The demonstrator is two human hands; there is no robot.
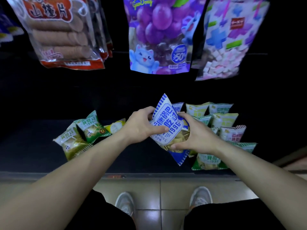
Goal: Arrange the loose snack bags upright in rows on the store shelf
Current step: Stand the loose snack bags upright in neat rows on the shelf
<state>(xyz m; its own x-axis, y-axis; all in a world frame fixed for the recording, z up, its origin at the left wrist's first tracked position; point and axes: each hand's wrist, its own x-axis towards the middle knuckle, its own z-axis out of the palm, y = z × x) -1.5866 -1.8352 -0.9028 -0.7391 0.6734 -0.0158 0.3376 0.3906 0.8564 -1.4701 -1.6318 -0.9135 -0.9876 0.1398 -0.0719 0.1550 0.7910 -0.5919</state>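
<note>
The blue-and-white snack bag is held tilted above the middle of the dark shelf. The left hand grips its left edge, thumb on the front; the right hand clasps its right side. Loose green bags lie to the left, and pale yellow bags stand in rows at the far right. A grape pouch hangs above.

Grape pouch hangs between hawthorn bag and marshmallow pouch

The blue bag held by the left hand and right hand reads "1996". Green bag left of them: "1996". Well above them, clear bag: "山楂片"; purple bag: "50".
</note>
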